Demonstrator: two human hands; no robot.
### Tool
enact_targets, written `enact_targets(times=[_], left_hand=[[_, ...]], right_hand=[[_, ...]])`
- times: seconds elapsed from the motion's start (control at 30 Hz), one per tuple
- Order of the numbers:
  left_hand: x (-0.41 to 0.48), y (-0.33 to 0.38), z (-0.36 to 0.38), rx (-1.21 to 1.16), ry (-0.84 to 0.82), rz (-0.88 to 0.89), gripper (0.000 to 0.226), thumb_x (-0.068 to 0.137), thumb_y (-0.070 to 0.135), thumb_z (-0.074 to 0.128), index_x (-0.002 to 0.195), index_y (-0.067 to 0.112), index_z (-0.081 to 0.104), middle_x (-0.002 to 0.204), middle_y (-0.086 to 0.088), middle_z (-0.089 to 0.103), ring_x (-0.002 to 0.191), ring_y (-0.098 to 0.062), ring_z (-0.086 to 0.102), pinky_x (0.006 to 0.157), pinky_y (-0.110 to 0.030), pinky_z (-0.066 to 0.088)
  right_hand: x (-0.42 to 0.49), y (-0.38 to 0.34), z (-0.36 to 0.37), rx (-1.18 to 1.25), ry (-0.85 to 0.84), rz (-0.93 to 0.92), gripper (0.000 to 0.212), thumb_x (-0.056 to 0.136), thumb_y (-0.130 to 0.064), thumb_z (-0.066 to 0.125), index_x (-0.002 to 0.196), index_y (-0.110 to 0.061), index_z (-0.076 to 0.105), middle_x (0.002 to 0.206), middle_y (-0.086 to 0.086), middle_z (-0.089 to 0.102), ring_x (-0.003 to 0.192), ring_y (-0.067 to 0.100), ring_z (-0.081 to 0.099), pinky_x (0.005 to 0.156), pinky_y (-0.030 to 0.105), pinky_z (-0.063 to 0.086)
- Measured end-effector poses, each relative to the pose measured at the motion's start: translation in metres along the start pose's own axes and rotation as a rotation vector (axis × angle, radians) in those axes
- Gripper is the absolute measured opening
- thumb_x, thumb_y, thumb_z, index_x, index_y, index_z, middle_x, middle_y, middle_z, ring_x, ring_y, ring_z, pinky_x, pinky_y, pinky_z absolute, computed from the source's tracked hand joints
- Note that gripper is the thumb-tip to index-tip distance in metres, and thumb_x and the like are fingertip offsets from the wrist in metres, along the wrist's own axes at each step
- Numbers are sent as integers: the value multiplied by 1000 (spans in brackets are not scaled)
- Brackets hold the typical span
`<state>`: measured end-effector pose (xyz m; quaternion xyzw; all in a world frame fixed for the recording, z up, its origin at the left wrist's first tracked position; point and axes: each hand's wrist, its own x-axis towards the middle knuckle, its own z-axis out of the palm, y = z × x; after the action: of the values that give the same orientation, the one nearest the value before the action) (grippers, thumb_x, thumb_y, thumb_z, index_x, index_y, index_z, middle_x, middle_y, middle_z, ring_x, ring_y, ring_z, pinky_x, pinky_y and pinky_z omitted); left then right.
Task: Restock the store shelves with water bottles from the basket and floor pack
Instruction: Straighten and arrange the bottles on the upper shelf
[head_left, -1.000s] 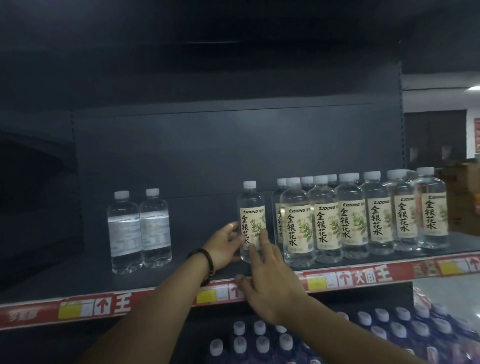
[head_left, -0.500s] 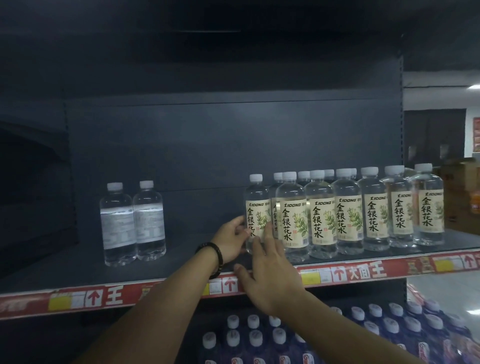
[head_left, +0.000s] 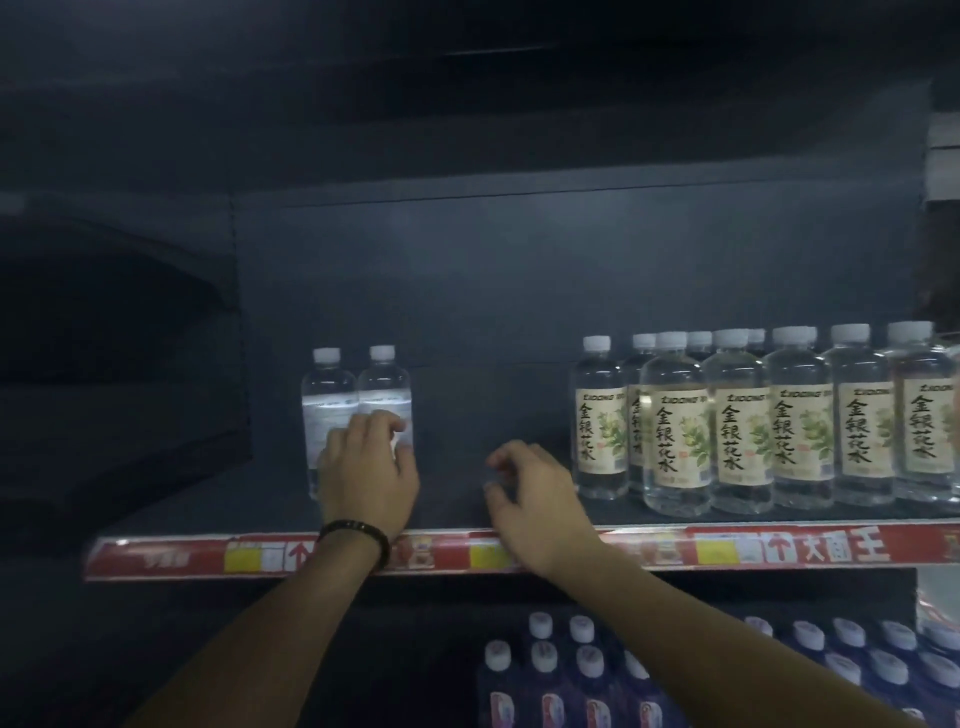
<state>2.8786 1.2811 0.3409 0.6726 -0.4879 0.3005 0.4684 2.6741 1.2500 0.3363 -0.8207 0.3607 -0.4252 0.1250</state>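
Note:
Two clear water bottles with white labels (head_left: 332, 410) stand side by side at the left of the dark shelf (head_left: 467, 512). My left hand (head_left: 369, 473), with a dark bracelet at the wrist, lies over their lower halves, its fingers curled on the right bottle of the pair (head_left: 387, 387). My right hand (head_left: 535, 493) hovers over the bare middle of the shelf with loosely curled fingers and holds nothing. To its right runs a row of several green-labelled water bottles (head_left: 743, 431), with the end bottle (head_left: 602, 426) just beside that hand.
A red price strip (head_left: 779, 551) runs along the shelf's front edge. On the shelf below stand several white-capped bottles with dark labels (head_left: 545, 675). The shelf's back panel and the shelf above are dark. A wide gap separates the two bottle groups.
Both hands let go of the end bottle of the green-labelled row. My left hand moved left onto the white-labelled pair, my right hand drew back left, and the view shifted left.

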Motion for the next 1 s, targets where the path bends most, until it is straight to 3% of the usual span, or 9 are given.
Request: enact_targets(times=[0.1, 0.23, 0.37, 0.47, 0.57, 0.63, 0.8, 0.9, 1.0], left_hand=[[-9, -25, -1, -22, 40, -166, 23, 94, 20, 59, 116, 25, 58, 119, -2, 61, 109, -28, 52, 94, -49, 50], [-9, -31, 7, -32, 0, -243, 35, 94, 23, 54, 129, 28, 56, 128, 1, 59, 113, -26, 55, 101, -49, 48], [-13, -35, 10, -94, 22, -229, 43, 95, 20, 51, 137, 26, 56, 129, 5, 64, 115, -21, 60, 102, -47, 49], [-13, -34, 10, -132, 7, -220, 49, 96, 18, 49, 144, 26, 54, 131, 5, 64, 115, -22, 61, 99, -47, 53], [-15, -33, 9, -178, -24, -263, 53, 99, 19, 48, 150, 31, 49, 138, 7, 64, 118, -19, 63, 97, -43, 57], [-15, -33, 8, -188, -37, -272, 53, 99, 20, 50, 150, 33, 50, 138, 8, 65, 119, -19, 63, 97, -41, 57], [-11, -34, 1, -164, -151, -280, 55, 93, 31, 56, 146, 44, 48, 120, 14, 73, 103, -18, 69, 90, -44, 60], [-6, -33, -7, -165, -247, -264, 49, 94, 43, 59, 142, 48, 47, 121, 23, 71, 103, -15, 70, 93, -42, 58], [1, -29, -15, -268, -370, -277, 41, 99, 47, 59, 139, 45, 50, 122, 24, 71, 106, -9, 68, 97, -39, 55]], right_hand=[[24, -16, 32, 100, -83, 41, 24, 97, -19, 67, 120, -21, 64, 113, -3, 62, 101, 12, 59, 87, 20, 42], [59, -36, 66, 293, -129, 198, 40, 97, -14, 69, 134, -15, 55, 118, -2, 60, 109, 15, 59, 88, 23, 44], [91, -49, 89, 381, -189, 250, 53, 89, -8, 70, 135, -15, 44, 123, 7, 63, 112, 23, 65, 100, 44, 57], [115, -39, 108, 469, -196, 258, 50, 76, -7, 62, 125, -8, 51, 114, 10, 70, 103, 28, 71, 92, 53, 63], [100, -61, 97, 519, -217, 254, 25, 86, 2, 55, 105, -11, 64, 98, 13, 72, 91, 22, 70, 81, 43, 64], [96, -62, 93, 492, -239, 242, 28, 93, 9, 49, 89, -14, 63, 100, 24, 70, 88, 23, 67, 79, 42, 60], [98, -45, 85, 543, -242, 239, 33, 99, 1, 52, 126, -8, 68, 114, 9, 77, 104, 22, 75, 80, 28, 60], [89, -43, 75, 566, -242, 237, 38, 96, 4, 56, 126, -13, 70, 113, 3, 79, 100, 18, 76, 70, 19, 58], [76, -45, 60, 529, -194, 239, 39, 90, 5, 59, 122, -15, 70, 112, 1, 77, 105, 22, 72, 76, 23, 57]])
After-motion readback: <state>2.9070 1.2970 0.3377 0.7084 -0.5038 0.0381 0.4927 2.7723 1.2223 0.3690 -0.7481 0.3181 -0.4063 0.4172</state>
